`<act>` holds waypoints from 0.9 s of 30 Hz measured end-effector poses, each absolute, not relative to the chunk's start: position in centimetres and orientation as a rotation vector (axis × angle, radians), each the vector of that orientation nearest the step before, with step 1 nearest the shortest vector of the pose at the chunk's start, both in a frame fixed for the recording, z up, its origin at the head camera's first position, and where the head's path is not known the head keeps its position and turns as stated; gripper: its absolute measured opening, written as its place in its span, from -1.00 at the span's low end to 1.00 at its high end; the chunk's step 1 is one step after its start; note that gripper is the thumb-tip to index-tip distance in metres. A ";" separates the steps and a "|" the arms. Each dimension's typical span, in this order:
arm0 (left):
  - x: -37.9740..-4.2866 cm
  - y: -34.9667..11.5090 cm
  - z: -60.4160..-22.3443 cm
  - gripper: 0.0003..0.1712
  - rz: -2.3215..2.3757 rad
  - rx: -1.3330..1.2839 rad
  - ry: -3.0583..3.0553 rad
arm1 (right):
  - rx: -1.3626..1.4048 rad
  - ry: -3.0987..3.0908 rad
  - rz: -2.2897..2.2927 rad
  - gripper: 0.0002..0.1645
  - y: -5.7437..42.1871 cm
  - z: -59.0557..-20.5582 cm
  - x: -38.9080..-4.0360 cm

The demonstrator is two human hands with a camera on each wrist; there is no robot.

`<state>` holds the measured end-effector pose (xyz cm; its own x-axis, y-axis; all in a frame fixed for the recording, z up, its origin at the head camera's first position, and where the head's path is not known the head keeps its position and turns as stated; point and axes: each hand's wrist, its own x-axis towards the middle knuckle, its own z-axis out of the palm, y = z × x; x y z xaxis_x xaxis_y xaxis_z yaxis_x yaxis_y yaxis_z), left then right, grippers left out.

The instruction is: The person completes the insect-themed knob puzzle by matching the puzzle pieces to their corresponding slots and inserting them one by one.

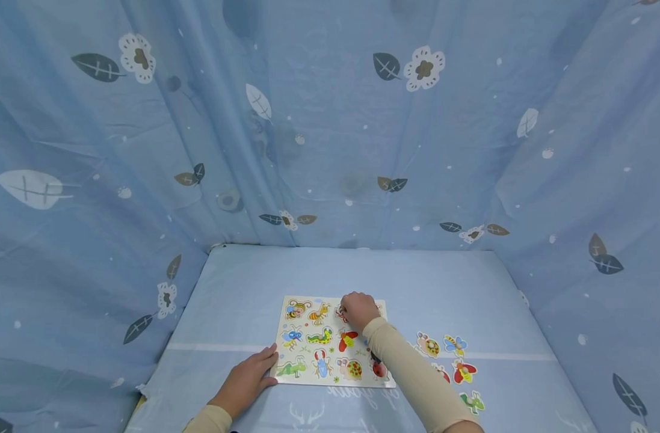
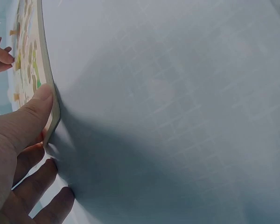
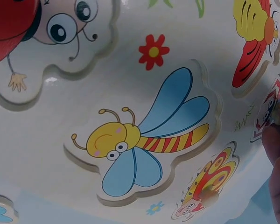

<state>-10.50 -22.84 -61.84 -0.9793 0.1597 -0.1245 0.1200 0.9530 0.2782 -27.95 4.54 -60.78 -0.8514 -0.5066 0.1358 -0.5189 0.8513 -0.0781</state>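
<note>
While looking over the puzzle board (image 1: pixel 333 350), flat on the blue cloth (image 1: pixel 254 270), judged the work to be about midway, with some recesses filled and others not. Saw the yellow butterfly piece (image 3: pixel 204 186) apparently seated, but the dragonfly recess (image 3: pixel 140 135) and ladybug recess (image 3: pixel 51 44) bare of pieces, with only print showing at the bottom. Found a red-and-white piece (image 3: pixel 268 111) pinched between thumb and fingertips of the right hand (image 1: pixel 360 310), over the far row; could not tell whether fully home, nor whether going in or coming out. Noted the left hand (image 1: pixel 248 376) at the near left corner, with thumb laid on top and other fingers slightly spread beside the edge. Counted, off the board to the right, beyond the cream sleeve (image 1: pixel 416 373), a snail piece (image 1: pixel 429 346), dragonfly piece (image 1: pixel 455 345), red butterfly piece (image 1: pixel 464 371) and grasshopper piece (image 1: pixel 473 402), all loose, plus a red piece (image 1: pixel 443 374) partly hidden. Took those five for the ones outside the board.
</note>
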 end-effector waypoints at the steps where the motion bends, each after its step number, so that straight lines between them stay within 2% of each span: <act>1: -10.5 -22.8 -61.9 -0.22 0.410 0.210 2.957 | 0.806 -2.920 0.168 -0.84 4.6 -60.9 -27.9; 10: -10.3 -22.6 -62.5 -0.22 0.414 0.241 2.944 | 0.814 -2.967 0.259 -0.70 5.6 -60.9 -27.4; 17: -10.3 -22.3 -62.4 -0.23 0.413 0.244 2.957 | 0.758 -3.006 0.375 -0.88 8.0 -59.7 -27.1; 21: -10.3 -22.3 -62.1 -0.22 0.410 0.237 2.963 | 0.740 -3.014 0.451 -0.79 10.2 -58.4 -26.6; 27: -10.4 -22.3 -62.1 -0.21 0.407 0.215 2.944 | 0.703 -2.984 0.533 -0.81 14.0 -57.5 -25.6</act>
<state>-10.38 -22.35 -62.12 -0.9767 0.1636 -0.1392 0.1197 0.9526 0.2797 -25.64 14.02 -57.48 -0.8976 -0.4279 0.1057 -0.4380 0.8394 -0.3218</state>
